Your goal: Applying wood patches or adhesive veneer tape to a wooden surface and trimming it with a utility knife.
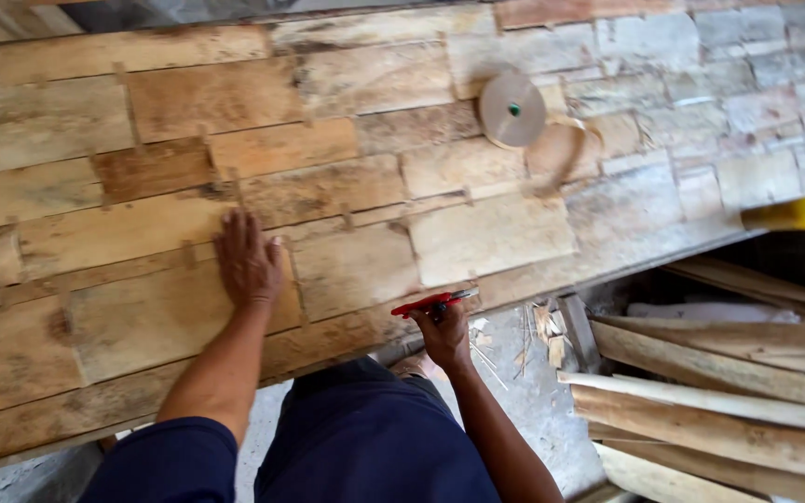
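My left hand lies flat, fingers spread, on a big sheet of thin wood veneer pieces joined with strips of tape. My right hand is at the sheet's near edge, closed around a red-handled cutter that lies along that edge. A roll of brown paper tape rests on the sheet further back, with a loose curl of tape trailing to its right.
A yellow cylinder-shaped object lies at the sheet's right edge. Below the bench on the right are stacked strips of veneer and small wood scraps on the floor. My legs in dark blue trousers stand at the bench.
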